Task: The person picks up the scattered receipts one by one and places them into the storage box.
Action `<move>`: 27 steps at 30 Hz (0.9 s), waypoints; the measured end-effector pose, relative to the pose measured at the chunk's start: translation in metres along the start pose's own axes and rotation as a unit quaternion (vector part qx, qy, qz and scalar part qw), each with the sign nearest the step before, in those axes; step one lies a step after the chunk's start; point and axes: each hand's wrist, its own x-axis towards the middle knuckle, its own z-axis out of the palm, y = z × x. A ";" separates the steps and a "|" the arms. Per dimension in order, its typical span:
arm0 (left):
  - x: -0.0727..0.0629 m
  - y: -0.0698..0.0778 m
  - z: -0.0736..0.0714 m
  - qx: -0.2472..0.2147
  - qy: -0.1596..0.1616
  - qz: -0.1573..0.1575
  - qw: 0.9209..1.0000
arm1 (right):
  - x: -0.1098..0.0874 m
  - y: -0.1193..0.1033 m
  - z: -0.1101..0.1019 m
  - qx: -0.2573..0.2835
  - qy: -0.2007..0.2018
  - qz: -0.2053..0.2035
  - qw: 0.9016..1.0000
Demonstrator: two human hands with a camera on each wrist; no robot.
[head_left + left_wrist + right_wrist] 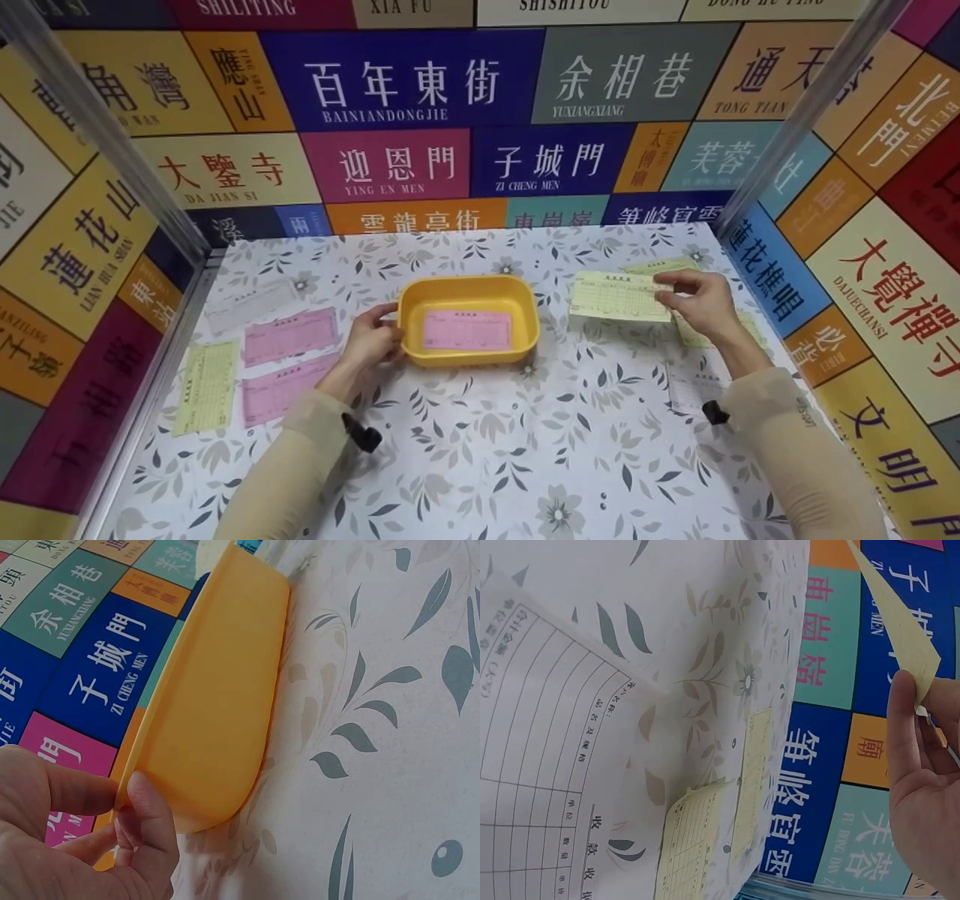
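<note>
A yellow plastic basin (469, 359) stands mid-table with a pink receipt slip (466, 331) lying flat inside. My left hand (373, 335) pinches the basin's left rim between thumb and fingers; the left wrist view shows the same grip on the basin's edge (217, 690). On the right, my right hand (699, 300) holds a yellow receipt slip (619, 296) by its right edge, raised above the table. In the right wrist view this held slip (900, 622) is seen nearly edge-on between thumb and fingers.
Pink slips (291, 336), a yellow slip (207, 386) and a white slip (251, 306) lie at the left. Near my right hand lie another yellow slip (660, 265) and a white slip (694, 386). Printed panels (405, 79) wall the table's back and sides.
</note>
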 end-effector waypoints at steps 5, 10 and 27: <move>0.000 -0.001 -0.001 -0.008 -0.004 0.008 1.000 | 0.002 -0.003 0.006 0.026 0.016 -0.007 1.000; 0.001 -0.002 0.000 -0.007 -0.004 0.008 1.000 | 0.005 -0.003 0.014 0.039 0.021 -0.009 0.999; 0.000 0.001 0.000 0.001 -0.002 -0.012 1.000 | 0.013 -0.032 0.035 0.112 0.032 -0.058 0.992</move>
